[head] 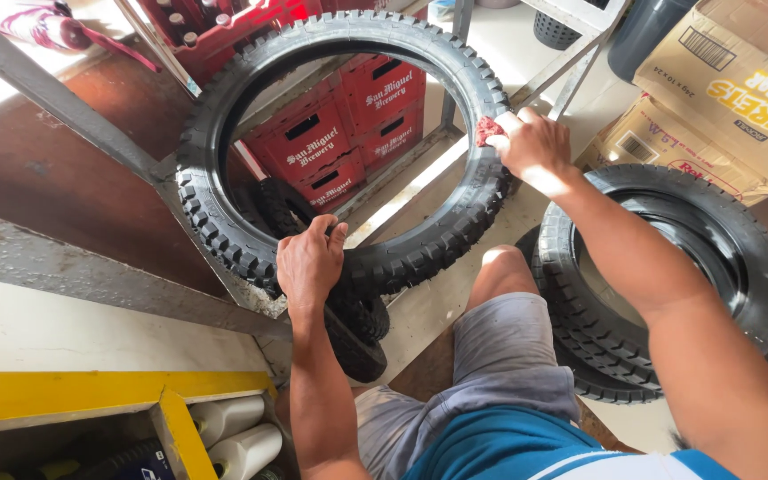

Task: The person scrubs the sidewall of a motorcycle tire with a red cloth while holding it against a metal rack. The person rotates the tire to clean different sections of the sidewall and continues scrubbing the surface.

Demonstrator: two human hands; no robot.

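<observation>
The left hand (310, 260) is gripping the lower rim of a knobby black tyre (224, 240), fingers curled together over the tread and thumb wrapped toward the inner edge, and is holding the tyre upright. The right hand (533, 142) is pressing a small red rag (489, 130) against the tyre's right sidewall, fingers closed on the cloth. The tyre is standing between the two hands, its open centre just above the left hand and to the left of the right hand.

Directly below the left hand, a second knobby tyre (359, 342) is leaning, partly hidden behind the held one. Below the right hand and beside the forearm, two smoother black tyres (762, 267) are lying stacked flat on the floor. Through the ring of the held tyre, above the left hand, red plastic crates (348, 133) are sitting stacked. Beyond the right hand, cardboard boxes (731, 98) are resting against each other. Far below the left hand, white plastic jugs (242, 436) are lying in a yellow-edged compartment (175, 418). A grey metal frame (55, 107) is running diagonally to the left of the left hand.
</observation>
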